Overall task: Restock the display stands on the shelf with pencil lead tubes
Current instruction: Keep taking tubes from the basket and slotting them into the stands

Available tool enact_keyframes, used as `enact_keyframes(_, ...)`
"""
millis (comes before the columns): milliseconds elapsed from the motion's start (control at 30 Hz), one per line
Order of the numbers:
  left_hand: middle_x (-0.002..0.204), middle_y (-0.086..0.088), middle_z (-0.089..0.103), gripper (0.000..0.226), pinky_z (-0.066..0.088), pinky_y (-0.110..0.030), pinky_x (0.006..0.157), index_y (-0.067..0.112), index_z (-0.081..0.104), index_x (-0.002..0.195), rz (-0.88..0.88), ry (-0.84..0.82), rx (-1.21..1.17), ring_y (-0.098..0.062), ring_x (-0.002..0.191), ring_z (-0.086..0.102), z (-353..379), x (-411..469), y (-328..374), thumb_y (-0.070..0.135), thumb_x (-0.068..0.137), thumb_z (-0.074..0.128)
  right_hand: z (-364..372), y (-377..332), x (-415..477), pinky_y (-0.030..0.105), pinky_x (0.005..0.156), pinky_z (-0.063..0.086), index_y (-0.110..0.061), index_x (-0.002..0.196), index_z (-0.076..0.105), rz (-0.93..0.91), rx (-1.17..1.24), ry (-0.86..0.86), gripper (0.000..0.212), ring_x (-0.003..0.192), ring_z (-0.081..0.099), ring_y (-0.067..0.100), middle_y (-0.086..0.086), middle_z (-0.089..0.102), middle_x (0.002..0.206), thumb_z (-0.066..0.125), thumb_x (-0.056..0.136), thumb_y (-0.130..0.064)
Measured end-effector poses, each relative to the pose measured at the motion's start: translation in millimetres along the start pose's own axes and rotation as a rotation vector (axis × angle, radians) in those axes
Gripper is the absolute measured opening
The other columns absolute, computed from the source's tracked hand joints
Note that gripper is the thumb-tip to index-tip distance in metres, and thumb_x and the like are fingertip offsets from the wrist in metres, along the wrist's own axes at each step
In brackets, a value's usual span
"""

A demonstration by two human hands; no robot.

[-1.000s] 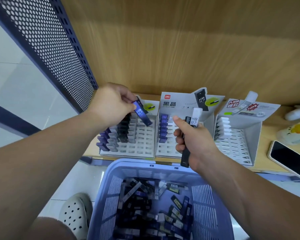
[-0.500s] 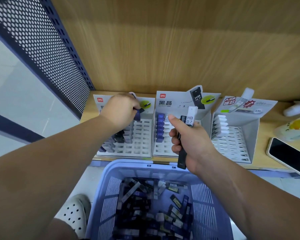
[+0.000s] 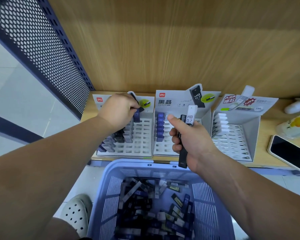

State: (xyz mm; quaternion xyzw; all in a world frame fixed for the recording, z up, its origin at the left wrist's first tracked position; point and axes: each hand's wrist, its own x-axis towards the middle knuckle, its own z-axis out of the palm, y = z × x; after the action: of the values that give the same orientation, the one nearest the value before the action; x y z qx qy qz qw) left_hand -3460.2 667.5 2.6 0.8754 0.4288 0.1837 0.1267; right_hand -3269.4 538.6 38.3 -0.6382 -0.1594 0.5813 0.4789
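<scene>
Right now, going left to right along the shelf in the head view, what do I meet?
perforated side panel → left display stand → middle display stand → right display stand → phone

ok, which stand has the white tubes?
The rightmost stand: one column of white tubes at its left. The left stand and middle stand hold blue, grey and black ones.

The left hand (image 3: 118,111) covers the top of the blue tube (image 3: 136,117) and part of the left header card (image 3: 146,103), the right hand (image 3: 192,141) hides the middle of the black tube (image 3: 182,158), the phone (image 3: 287,153) and basket (image 3: 133,164) run off the frame, and the loose tubes (image 3: 154,210) blur.
</scene>
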Motion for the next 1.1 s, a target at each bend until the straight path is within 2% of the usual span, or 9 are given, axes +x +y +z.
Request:
enact_keyframes(200,0.080,-0.013,0.071,0.016,0.057,-0.044,0.065,0.006,0.076,0.078,0.012,0.038,0.055,-0.035,0.074,0.066,13,-3,-3,0.006,0.081,0.061,0,1,-1,0.023,0.043,0.031,-0.019,0.092,0.065,-0.002,-0.007,-0.018,0.019,0.050,0.040,0.010,-0.001,0.054,0.063,0.078,0.088,-0.032)
enact_keyframes(467,0.077,-0.014,0.072,0.011,0.058,-0.044,0.062,0.004,0.077,0.078,0.056,0.078,0.056,-0.034,0.073,0.068,15,-4,-3,-0.005,0.077,0.070,-4,0,-1,0.023,0.043,0.032,-0.018,0.092,0.064,-0.009,0.000,-0.015,0.020,0.050,0.041,0.010,-0.001,0.054,0.063,0.079,0.087,-0.031)
enact_keyframes(700,0.078,-0.014,0.072,0.013,0.058,-0.043,0.062,0.003,0.077,0.079,0.081,0.131,0.054,-0.033,0.073,0.068,20,-5,-1,-0.004,0.078,0.067,-6,2,-1,0.023,0.043,0.033,-0.019,0.090,0.065,-0.009,0.004,-0.023,0.018,0.050,0.040,0.010,-0.001,0.054,0.063,0.079,0.087,-0.031)
enact_keyframes(800,0.078,-0.014,0.071,0.013,0.058,-0.043,0.062,0.003,0.077,0.079,0.078,0.093,0.079,-0.033,0.073,0.068,24,-3,-4,-0.004,0.078,0.066,-6,2,0,0.022,0.042,0.033,-0.018,0.092,0.065,-0.007,0.002,-0.017,0.019,0.050,0.040,0.009,-0.001,0.054,0.063,0.079,0.087,-0.031)
enact_keyframes(900,0.074,-0.015,0.066,0.015,0.056,-0.044,0.057,0.003,0.074,0.071,0.084,0.017,0.158,-0.034,0.067,0.063,30,-1,-9,-0.011,0.073,0.069,-7,3,0,0.022,0.042,0.033,-0.018,0.093,0.065,-0.006,0.000,-0.013,0.020,0.050,0.040,0.010,-0.001,0.054,0.063,0.079,0.087,-0.031)
enact_keyframes(967,0.077,-0.014,0.063,0.017,0.055,-0.042,0.055,0.004,0.076,0.072,0.086,0.013,0.200,-0.034,0.065,0.061,33,-2,-8,-0.013,0.071,0.070,-7,3,0,0.023,0.043,0.032,-0.018,0.094,0.065,0.004,-0.001,-0.012,0.020,0.050,0.040,0.011,0.000,0.053,0.064,0.078,0.088,-0.032)
enact_keyframes(1100,0.078,-0.012,0.059,0.017,0.054,-0.042,0.061,0.006,0.078,0.081,0.136,0.032,0.258,-0.035,0.071,0.059,29,-4,0,0.008,0.084,0.061,-6,-1,-1,0.024,0.043,0.031,-0.015,0.094,0.057,0.092,0.114,-0.006,0.021,0.049,0.040,0.013,0.000,0.051,0.060,0.070,0.095,-0.032)
